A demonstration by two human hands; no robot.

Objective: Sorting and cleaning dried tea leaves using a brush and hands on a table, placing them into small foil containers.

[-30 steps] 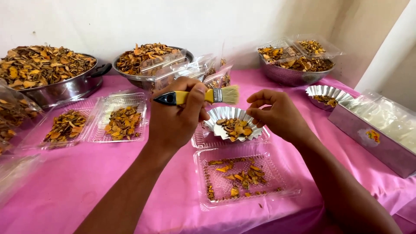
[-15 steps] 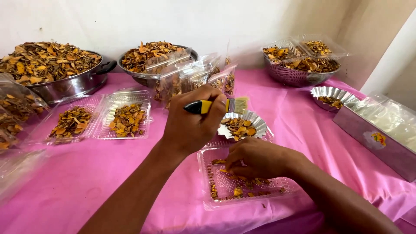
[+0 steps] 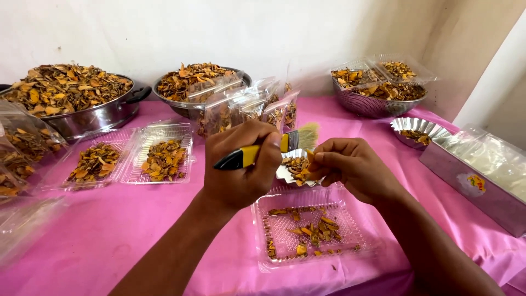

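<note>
Brush [image 3: 263,147] in left hand [image 3: 241,170], fluted tin [image 3: 293,167] behind it.

Yellow-and-black-handled brush [image 3: 263,149], bristles up-right, beside an orange dried slice [image 3: 310,158] above the fluted foil cup [image 3: 286,173].

A single head-worn camera looks down and forward over the pink-covered table [image 3: 109,230], close above it, facing the white wall behind. The table fills the frame edge to edge, its far side meeting that wall.
</note>
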